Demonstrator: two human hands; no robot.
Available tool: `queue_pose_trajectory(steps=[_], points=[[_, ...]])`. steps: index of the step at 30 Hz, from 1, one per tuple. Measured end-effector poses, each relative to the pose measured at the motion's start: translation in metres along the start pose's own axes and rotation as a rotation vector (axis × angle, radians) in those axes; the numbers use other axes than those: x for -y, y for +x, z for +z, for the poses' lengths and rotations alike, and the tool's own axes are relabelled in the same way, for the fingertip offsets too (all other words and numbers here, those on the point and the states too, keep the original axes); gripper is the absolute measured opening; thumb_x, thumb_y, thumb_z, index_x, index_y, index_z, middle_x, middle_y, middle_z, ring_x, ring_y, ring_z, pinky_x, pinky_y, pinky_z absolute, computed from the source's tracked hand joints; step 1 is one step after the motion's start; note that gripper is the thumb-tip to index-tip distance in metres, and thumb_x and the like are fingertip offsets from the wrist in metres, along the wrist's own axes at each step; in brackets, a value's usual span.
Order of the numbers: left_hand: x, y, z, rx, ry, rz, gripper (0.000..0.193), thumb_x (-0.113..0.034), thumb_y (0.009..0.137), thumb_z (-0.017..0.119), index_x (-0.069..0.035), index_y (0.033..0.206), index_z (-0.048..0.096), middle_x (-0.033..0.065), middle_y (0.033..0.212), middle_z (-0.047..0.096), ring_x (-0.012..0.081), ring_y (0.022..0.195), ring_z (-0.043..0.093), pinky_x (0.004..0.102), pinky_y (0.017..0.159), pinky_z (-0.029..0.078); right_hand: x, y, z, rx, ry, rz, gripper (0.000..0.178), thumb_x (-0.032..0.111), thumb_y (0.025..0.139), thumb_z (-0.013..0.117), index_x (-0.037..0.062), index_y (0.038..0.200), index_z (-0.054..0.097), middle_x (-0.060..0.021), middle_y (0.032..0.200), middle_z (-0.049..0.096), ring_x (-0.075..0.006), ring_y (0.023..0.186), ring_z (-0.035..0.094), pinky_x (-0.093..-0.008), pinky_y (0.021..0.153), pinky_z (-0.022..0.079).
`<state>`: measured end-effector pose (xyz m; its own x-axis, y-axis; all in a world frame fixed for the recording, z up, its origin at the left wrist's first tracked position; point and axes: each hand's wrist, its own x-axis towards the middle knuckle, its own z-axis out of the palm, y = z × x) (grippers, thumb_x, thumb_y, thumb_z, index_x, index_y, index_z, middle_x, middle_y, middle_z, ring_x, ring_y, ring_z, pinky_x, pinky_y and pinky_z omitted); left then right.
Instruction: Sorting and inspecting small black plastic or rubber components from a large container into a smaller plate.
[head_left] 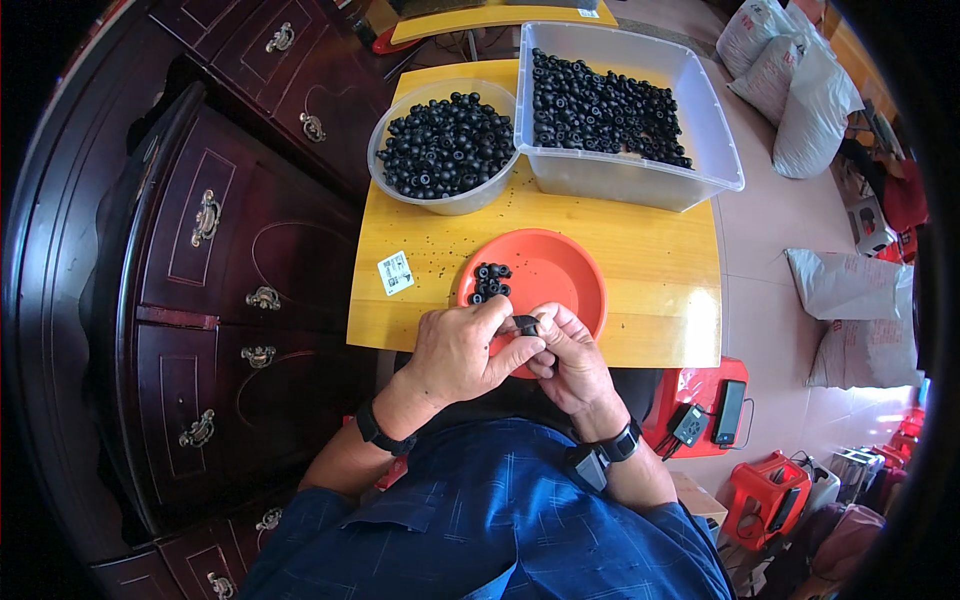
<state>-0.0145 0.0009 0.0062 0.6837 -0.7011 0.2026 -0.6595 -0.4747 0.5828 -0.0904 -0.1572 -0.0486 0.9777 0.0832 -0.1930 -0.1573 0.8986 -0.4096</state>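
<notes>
Between my two hands is a small black ring-like part (527, 325), held over the near edge of an orange plate (575, 275). My left hand (455, 348) pinches it from the left with thumb and forefinger. From the other side, the fingertips of my right hand (572, 365) close on the same part. A small cluster of black round parts with holes (490, 282) lies on the plate's left side, just beyond my left hand. My fingers cover some of the held part, so its full shape is hidden.
Beyond the plate, a round translucent tub (440, 204) and a rectangular clear bin (630, 172) hold many similar black parts. A white label (396, 272) and dark crumbs lie on the yellow table (665, 270). Dark wooden cabinets (250, 400) flank the left; a red stool (690, 385) stands right.
</notes>
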Motion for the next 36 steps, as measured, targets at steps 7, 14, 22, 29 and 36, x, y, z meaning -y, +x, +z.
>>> queue_pose_trajectory(steps=[7,14,22,29,36], points=[[0.000,0.000,0.001,0.033,-0.037,-0.010,0.038,-0.040,0.094,0.068,-0.005,0.080,0.059,0.0109,0.067,0.067,0.0286,0.060,0.069,0.0378,0.052,0.050,-0.001,0.000,-0.003,-0.017,-0.044,0.004,0.011,0.019,0.100,0.064,0.0082,0.099,0.065,0.0020,0.082,0.061,-0.0030,0.061,0.044,-0.0173,0.053,0.037],[0.001,-0.004,0.005,0.043,-0.024,-0.027,0.042,-0.046,0.093,0.067,-0.008,0.078,0.057,0.0092,0.065,0.067,0.0295,0.058,0.068,0.0399,0.050,0.051,-0.002,-0.001,-0.002,-0.032,-0.049,0.007,0.012,0.020,0.100,0.064,0.0085,0.098,0.065,0.0025,0.082,0.061,-0.0029,0.061,0.044,-0.0169,0.053,0.038],[-0.003,0.000,-0.004,-0.044,-0.072,-0.008,0.035,-0.039,0.087,0.076,-0.008,0.086,0.061,0.0070,0.069,0.068,0.0281,0.060,0.069,0.0371,0.052,0.051,-0.004,0.000,0.000,-0.007,0.061,0.053,0.013,0.020,0.102,0.061,0.0073,0.102,0.064,0.0007,0.086,0.061,-0.0030,0.062,0.045,-0.0163,0.054,0.039],[-0.008,0.000,0.000,-0.148,-0.217,0.010,0.024,-0.016,0.084,0.080,-0.006,0.100,0.066,0.0047,0.063,0.059,0.0180,0.054,0.061,0.0304,0.052,0.047,-0.008,0.003,-0.003,0.027,0.070,0.083,0.012,0.021,0.103,0.060,0.0095,0.102,0.063,0.0015,0.085,0.061,-0.0030,0.062,0.046,-0.0162,0.054,0.039],[0.013,0.015,-0.039,0.125,-0.088,-0.142,0.024,-0.021,0.082,0.079,-0.003,0.090,0.065,0.0065,0.060,0.057,0.0177,0.050,0.058,0.0329,0.051,0.045,0.000,0.001,-0.008,-0.039,0.140,0.199,0.020,0.023,0.104,0.056,0.0058,0.115,0.060,-0.0100,0.113,0.068,-0.0148,0.086,0.070,-0.0253,0.069,0.057]])
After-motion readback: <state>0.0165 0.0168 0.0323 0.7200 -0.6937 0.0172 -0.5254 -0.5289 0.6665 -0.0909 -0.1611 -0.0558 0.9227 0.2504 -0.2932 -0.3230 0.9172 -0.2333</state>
